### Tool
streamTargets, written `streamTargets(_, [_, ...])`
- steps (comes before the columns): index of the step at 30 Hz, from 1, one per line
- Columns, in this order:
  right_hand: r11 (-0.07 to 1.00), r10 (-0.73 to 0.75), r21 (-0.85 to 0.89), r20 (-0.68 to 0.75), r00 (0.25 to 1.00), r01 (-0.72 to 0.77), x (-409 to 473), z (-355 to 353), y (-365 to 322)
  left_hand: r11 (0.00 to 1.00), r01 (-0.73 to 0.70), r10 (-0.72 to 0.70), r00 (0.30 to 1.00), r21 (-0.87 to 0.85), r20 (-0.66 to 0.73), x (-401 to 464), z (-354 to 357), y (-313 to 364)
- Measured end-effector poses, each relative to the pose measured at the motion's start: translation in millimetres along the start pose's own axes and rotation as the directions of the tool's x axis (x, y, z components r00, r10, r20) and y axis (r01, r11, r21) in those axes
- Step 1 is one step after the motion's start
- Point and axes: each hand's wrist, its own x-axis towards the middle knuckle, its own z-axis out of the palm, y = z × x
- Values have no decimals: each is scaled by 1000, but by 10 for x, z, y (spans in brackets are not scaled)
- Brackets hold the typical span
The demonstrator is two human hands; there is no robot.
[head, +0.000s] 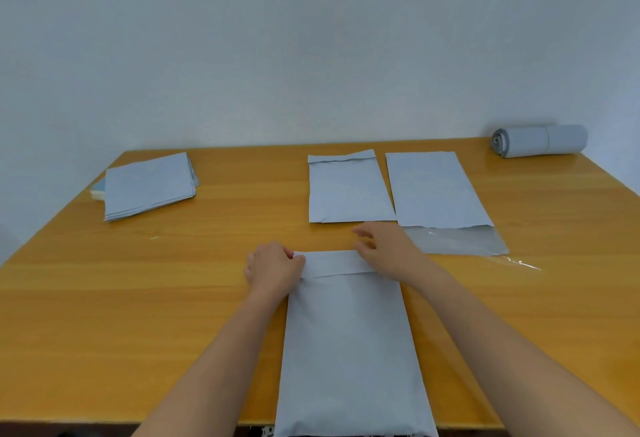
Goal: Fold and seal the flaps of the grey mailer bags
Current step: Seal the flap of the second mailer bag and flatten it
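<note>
The grey mailer [349,343] lies lengthwise on the bench [138,284] in front of the person, its flap [334,263] already folded down. The left hand [273,268] pinches the flap's left corner; the right hand [384,244] rests curled on the right end — whether it pinches, I can't tell. Best to press outward along the crease, evenly. The mailer's near end is cut off, and the adhesive is hidden.

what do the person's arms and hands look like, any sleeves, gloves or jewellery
Both forearms are bare right up to the bottom edge of the picture, with no sleeves in view. The left hand and right hand wear no gloves, and no rings, watch or bracelets show on the wrists or on the fingers that can be seen.
</note>
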Motion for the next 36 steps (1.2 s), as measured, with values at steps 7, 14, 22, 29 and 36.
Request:
streamTargets(7, [994, -54, 96, 30, 998, 51, 123, 68, -94, 913, -81, 116, 991, -399, 65, -58, -104, 58])
streamTargets(14, [992, -88, 102, 125, 988, 76, 88, -68, -147, 743, -296, 313, 947, -600, -79, -159, -303, 145])
streamTargets(22, [948, -57, 295, -212, 976, 119, 27, -162, -270, 762, -449, 192, 845, -466, -500, -222, -551, 303])
streamTargets(29, [668, 335, 741, -376, 864, 64, -21, -102, -335, 773, -526, 248, 765, -354, -595, -336, -555, 386])
streamTargets(36, [428, 399, 864, 82, 913, -265, -290, 80, -238, 842, -386, 287, 912, -377, -291, -361, -335, 228])
